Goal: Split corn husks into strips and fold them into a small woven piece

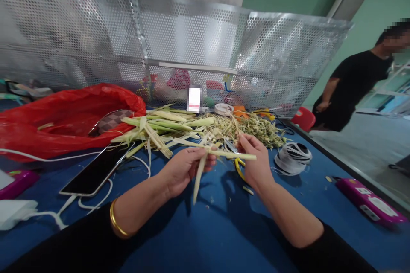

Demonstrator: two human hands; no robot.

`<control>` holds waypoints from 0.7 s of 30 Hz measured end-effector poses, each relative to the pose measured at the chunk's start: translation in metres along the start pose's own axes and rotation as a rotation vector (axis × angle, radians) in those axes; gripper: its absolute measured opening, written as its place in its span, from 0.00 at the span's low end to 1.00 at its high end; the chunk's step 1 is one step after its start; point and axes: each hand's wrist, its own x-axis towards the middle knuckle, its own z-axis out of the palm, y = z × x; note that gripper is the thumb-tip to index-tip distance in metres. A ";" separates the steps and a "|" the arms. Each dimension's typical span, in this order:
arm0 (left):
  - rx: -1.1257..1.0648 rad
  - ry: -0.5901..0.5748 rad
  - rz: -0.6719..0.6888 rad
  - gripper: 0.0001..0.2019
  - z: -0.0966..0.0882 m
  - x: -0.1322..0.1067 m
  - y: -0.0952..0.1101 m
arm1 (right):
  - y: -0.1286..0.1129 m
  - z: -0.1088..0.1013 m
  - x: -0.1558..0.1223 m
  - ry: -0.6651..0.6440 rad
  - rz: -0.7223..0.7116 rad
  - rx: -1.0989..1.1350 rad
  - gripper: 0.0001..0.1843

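Observation:
My left hand (188, 166) is closed, pinching several pale green corn husk strips (200, 177) where they cross. One strip points down toward me, one reaches left, and another sticks out to the right in front of my right hand (256, 160). The fingertips of that hand are pressed together beside a thin dry strand; what exactly they grip is hidden. Yellow-handled scissors (238, 168) lie on the table just behind the hands, partly covered. Beyond them spreads a heap of dry plant bits (259, 130), with a pile of longer green husks (166, 123) to its left.
A red plastic bag (64, 98) and a black phone (96, 170) with white cables occupy the left. To the right are a spool of white string (293, 158) and a purple box (368, 200). Perforated metal panels (198, 38) stand behind. A person (355, 81) is at the right.

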 end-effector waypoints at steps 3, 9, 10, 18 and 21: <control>-0.083 0.058 0.106 0.06 -0.004 0.005 0.004 | 0.001 0.005 -0.012 -0.164 0.208 0.024 0.14; -0.080 0.013 0.121 0.05 0.000 0.004 -0.007 | -0.001 0.020 -0.049 -0.600 0.054 -0.267 0.11; -0.084 0.012 0.104 0.06 0.002 0.003 -0.009 | 0.000 0.021 -0.052 -0.576 0.016 -0.313 0.10; -0.151 0.028 0.158 0.09 0.007 -0.001 -0.013 | 0.008 0.020 -0.059 -0.506 -0.182 -0.548 0.11; -0.144 0.059 0.168 0.11 0.008 -0.001 -0.012 | 0.007 0.020 -0.061 -0.535 -0.166 -0.538 0.08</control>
